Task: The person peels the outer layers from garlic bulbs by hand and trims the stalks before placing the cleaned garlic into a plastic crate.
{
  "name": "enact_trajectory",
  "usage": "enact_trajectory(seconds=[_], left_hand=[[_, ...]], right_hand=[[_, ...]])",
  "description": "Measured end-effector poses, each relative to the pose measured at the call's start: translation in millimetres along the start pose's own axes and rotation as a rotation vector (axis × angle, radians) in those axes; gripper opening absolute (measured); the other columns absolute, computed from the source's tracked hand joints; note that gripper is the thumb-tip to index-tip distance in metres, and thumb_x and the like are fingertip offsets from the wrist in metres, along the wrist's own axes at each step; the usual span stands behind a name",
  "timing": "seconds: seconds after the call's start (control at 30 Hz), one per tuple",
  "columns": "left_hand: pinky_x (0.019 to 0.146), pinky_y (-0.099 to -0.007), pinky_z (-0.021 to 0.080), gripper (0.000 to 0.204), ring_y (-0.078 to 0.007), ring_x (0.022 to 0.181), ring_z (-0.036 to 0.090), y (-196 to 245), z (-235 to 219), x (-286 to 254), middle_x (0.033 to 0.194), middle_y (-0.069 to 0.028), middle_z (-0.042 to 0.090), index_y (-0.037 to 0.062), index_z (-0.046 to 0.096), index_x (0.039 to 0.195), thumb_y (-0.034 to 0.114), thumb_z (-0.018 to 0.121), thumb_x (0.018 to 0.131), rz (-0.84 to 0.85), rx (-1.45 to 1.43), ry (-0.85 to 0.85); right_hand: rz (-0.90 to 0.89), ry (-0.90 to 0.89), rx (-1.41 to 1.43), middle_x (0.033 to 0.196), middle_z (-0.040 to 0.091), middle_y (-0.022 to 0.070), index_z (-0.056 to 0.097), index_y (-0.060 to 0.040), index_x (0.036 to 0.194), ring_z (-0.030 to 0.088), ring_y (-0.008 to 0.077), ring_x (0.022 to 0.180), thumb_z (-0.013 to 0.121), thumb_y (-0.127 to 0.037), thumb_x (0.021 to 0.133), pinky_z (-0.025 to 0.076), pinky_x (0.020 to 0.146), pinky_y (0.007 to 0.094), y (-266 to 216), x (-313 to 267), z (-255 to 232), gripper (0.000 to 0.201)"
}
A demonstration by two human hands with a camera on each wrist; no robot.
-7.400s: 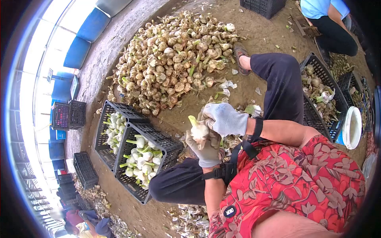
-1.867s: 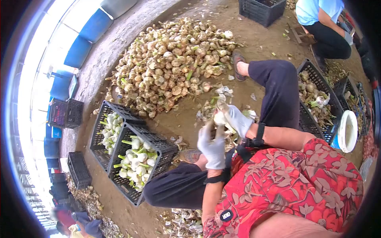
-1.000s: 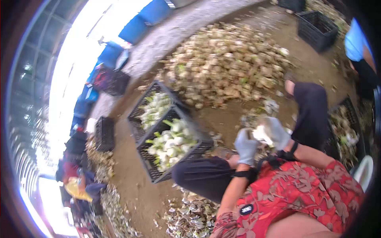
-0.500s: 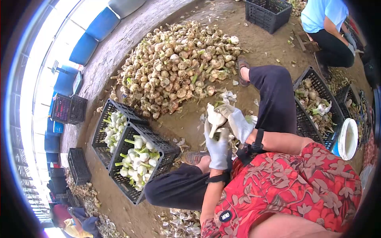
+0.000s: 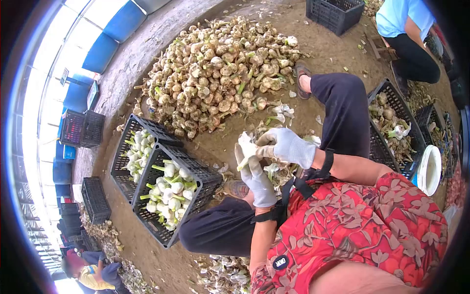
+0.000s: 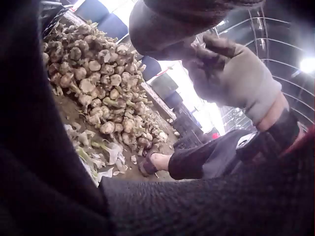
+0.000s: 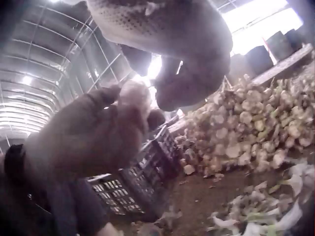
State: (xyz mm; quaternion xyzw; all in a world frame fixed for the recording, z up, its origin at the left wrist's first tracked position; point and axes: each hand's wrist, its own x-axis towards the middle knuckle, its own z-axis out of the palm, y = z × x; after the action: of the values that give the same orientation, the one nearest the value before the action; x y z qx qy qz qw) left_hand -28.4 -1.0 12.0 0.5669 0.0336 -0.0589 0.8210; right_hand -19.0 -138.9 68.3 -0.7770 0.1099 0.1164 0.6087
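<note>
In the head view a whitish garlic bulb (image 5: 248,147) with its pale stem slanting down-left sits in the gloved left hand (image 5: 258,182), whose fingers curl around it. From the right side the gloved right hand (image 5: 289,146) meets the bulb with thumb and fingers bent together at its edge. The left wrist view shows the right-side glove blurred and large. In the right wrist view the left hand (image 7: 93,130) grips the pale bulb (image 7: 135,96), close below the curled fingers of the right hand (image 7: 167,44). Exact fingertip contact is partly hidden.
A large heap of unpeeled garlic (image 5: 215,73) lies beyond the hands. To the left stand two black crates (image 5: 198,179) with white bulbs. Loose skins (image 5: 281,112) litter the ground. At right are a crate of garlic (image 5: 409,120), a white bucket (image 5: 430,171) and another person (image 5: 409,39).
Compared with half a second ago, the bulb and both hands have shifted slightly left in the head view. The right hand has turned, its fingers now pointing left at the bulb's side.
</note>
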Motion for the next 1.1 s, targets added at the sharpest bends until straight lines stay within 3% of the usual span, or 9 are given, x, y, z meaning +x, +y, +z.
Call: enact_trajectory(seconds=[0.23, 0.33, 0.43, 0.67, 0.8, 0.9, 0.93, 1.03, 1.1], left_hand=[[0.093, -0.0313, 0.045, 0.067, -0.0182, 0.108, 0.054, -20, -13, 4, 0.133, -0.0113, 0.045, 0.0000, 0.027, 0.147, 0.029, 0.056, 0.095, 0.160, 0.188, -0.040], [0.092, -0.0293, 0.044, 0.066, -0.0184, 0.111, 0.053, -21, -13, 3, 0.135, -0.0119, 0.042, -0.0009, 0.027, 0.147, 0.030, 0.055, 0.095, 0.126, 0.227, -0.019], [0.087, -0.0290, 0.046, 0.062, -0.0172, 0.102, 0.055, -25, -8, 7, 0.125, -0.0107, 0.049, -0.0007, 0.029, 0.145, 0.025, 0.054, 0.095, 0.364, 0.375, 0.033], [0.061, -0.0326, 0.048, 0.051, -0.0208, 0.069, 0.056, 4, -13, 5, 0.103, -0.0164, 0.063, 0.0042, 0.049, 0.130, 0.035, 0.050, 0.089, -0.282, -0.694, -0.047], [0.058, -0.0321, 0.042, 0.057, -0.0222, 0.065, 0.053, 7, -31, 14, 0.097, -0.0132, 0.064, 0.0049, 0.056, 0.118, 0.052, 0.042, 0.090, -0.409, -0.857, -0.262], [0.066, -0.0343, 0.050, 0.063, -0.0246, 0.075, 0.060, 32, 0, 7, 0.099, -0.0129, 0.064, 0.0051, 0.056, 0.118, 0.060, 0.039, 0.091, -0.477, -0.743, 0.165], [0.079, -0.0390, 0.053, 0.067, -0.0263, 0.089, 0.064, -37, -62, 26, 0.103, -0.0113, 0.064, 0.0061, 0.056, 0.119, 0.064, 0.036, 0.092, -0.373, -0.968, -0.493], [0.083, -0.0403, 0.053, 0.062, -0.0251, 0.093, 0.064, -22, -46, 21, 0.104, -0.0094, 0.064, 0.0080, 0.056, 0.119, 0.061, 0.036, 0.094, -0.584, -0.807, -0.016], [0.080, -0.0380, 0.052, 0.052, -0.0236, 0.089, 0.064, -25, -47, 20, 0.102, -0.0081, 0.064, 0.0092, 0.057, 0.117, 0.052, 0.038, 0.096, -0.514, -0.756, 0.003]], right_hand=[[-0.172, 0.102, -0.262, 0.084, 0.068, 0.0167, 0.071, -0.0039, 0.090, 0.067, 0.0293, 0.080, 0.064, -0.023, 0.081, 0.051, 0.071, 0.0382, 14, 8, 6, 0.022], [-0.315, 0.244, -0.431, 0.081, 0.066, 0.0174, 0.069, -0.0048, 0.082, 0.064, 0.0357, 0.081, 0.061, -0.021, 0.081, 0.050, 0.073, 0.0436, 21, 9, 18, 0.018], [-0.332, 0.329, -0.457, 0.081, 0.066, 0.0183, 0.068, -0.0044, 0.085, 0.064, 0.0355, 0.082, 0.061, -0.022, 0.081, 0.050, 0.073, 0.0434, 31, 17, 25, 0.019], [0.033, 0.194, -0.140, 0.092, 0.067, 0.0168, 0.067, -0.0030, 0.099, 0.065, 0.0325, 0.088, 0.056, -0.010, 0.081, 0.050, 0.079, 0.0414, 49, 42, 2, 0.022], [-0.605, 0.131, -0.226, 0.117, 0.060, 0.0163, 0.059, -0.0080, 0.119, 0.061, 0.0230, 0.102, 0.060, -0.001, 0.074, 0.050, 0.084, 0.0369, 28, 22, -2, 0.046], [-0.602, -0.082, -0.243, 0.108, 0.061, 0.0138, 0.062, -0.0092, 0.115, 0.063, 0.0260, 0.096, 0.059, -0.001, 0.075, 0.050, 0.082, 0.0371, -3, 6, 5, 0.041], [-0.633, -0.002, -0.333, 0.101, 0.063, 0.0122, 0.065, -0.0088, 0.105, 0.063, 0.0303, 0.089, 0.062, -0.005, 0.075, 0.051, 0.078, 0.0387, 4, 9, 12, 0.030], [-0.587, 0.048, -0.574, 0.095, 0.064, 0.0109, 0.066, -0.0092, 0.093, 0.063, 0.0319, 0.083, 0.066, -0.012, 0.074, 0.051, 0.072, 0.0399, 17, 18, 23, 0.019], [-0.666, -0.077, -0.525, 0.085, 0.064, 0.0101, 0.066, -0.0102, 0.086, 0.064, 0.0302, 0.080, 0.067, -0.013, 0.073, 0.051, 0.069, 0.0386, 20, 8, 31, 0.014]])
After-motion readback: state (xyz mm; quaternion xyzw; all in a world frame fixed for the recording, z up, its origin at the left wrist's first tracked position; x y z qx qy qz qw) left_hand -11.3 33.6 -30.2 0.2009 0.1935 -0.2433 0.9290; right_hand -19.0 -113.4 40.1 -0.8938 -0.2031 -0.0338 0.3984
